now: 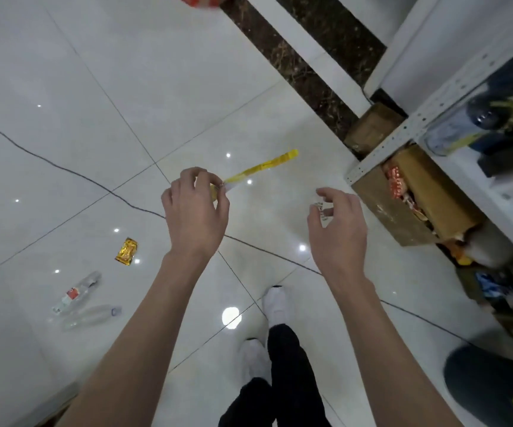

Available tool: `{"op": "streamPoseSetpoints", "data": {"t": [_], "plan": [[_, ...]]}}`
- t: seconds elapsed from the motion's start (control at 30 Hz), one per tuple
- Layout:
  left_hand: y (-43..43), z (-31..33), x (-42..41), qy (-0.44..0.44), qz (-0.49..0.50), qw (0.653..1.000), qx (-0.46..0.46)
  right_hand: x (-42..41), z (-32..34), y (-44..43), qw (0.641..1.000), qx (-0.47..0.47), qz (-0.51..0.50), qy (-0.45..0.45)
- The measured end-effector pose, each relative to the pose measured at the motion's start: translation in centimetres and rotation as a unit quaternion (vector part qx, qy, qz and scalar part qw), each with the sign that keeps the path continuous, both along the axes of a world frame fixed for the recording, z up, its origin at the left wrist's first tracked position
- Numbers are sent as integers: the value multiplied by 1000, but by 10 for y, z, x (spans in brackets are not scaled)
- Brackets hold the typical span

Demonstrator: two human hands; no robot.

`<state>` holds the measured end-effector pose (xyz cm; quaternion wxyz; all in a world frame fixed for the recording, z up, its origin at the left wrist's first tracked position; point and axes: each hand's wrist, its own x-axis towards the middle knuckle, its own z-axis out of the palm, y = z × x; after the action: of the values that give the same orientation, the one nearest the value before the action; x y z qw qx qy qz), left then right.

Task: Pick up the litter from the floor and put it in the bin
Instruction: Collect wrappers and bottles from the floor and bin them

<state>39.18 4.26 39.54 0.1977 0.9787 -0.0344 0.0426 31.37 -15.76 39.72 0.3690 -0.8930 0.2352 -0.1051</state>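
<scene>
Two hands in view, both holding litter. My ref pt is the cardboard box [403,211] under the white shelf rack [434,109], w/ orange snack packs [398,183] showing in its open top.

Well left of the box, the left hand [195,208] hangs over the tile floor [64,72]. Its thumb & fingertips are pinched on one end of a long yellow wrapper strip [264,166]. The strip's free end sticks out up and toward the box; I can't tell if it's clear of the tiles.

Just left of the box, the right hand [337,223] has its fingers curled in, nipping a small white scrap [321,209] w/ dark print betw. thumb and fingertips. The hands are apart, not touching.

Litter on the floor: a gold sachet [127,251] lies flat, far left of the box and a bit nearer the person. Further left & nearer again are 2 clear plastic bottles on their sides, close together: the red-label bottle [75,292] and the plain bottle [92,316].

A thin black cable [64,167] runs over the tiles from far left, passes behind the left hand in my view and goes on below the box. A red-orange obj [203,0] is cut off at the top edge, far beyond the box; can't ID it.

The person's white shoes [275,303] stand on the tiles below-left of the box. A dark round thing [492,386] w/ a yellow patch sits at lower right, nearer than the box; can't tell if it's the bin.
</scene>
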Motion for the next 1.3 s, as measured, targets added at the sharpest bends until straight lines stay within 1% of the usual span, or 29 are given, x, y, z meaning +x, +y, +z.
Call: {"op": "streamPoseSetpoints", "data": {"t": [0.17, 0.3, 0.43, 0.63, 0.73, 0.9, 1.03, 1.1, 1.2, 1.3], "plan": [[-72, 7, -51, 7, -97, 995, -8, -89, 11, -50, 996, -8, -87, 8], [-139, 8, -90, 7, -168, 986, -17, -147, 20, -104, 985, -18, -170, 6], [-212, 3, -134, 9, -244, 970, -12, -210, 22, -161, 971, -29, -239, 4], [-333, -8, -237, 23, -344, 939, -1, -331, 12, -254, 946, -26, -324, 13], [-394, -16, -300, 35, -394, 918, 6, -401, 3, -299, 927, -28, -375, 10], [-487, -32, -411, 51, -448, 892, 16, -521, -11, -364, 902, -31, -430, 22], [-558, -46, -489, 75, -504, 860, 11, -612, -18, -414, 868, -11, -496, 33], [-587, -57, -516, 68, -528, 846, 22, -647, -29, -435, 851, 1, -525, 36], [-619, -82, -545, 66, -557, 826, 51, -684, -53, -457, 826, -15, -563, 30], [-641, -116, -560, 36, -602, 793, 89, -710, -84, -465, 812, 18, -582, 42]]}}
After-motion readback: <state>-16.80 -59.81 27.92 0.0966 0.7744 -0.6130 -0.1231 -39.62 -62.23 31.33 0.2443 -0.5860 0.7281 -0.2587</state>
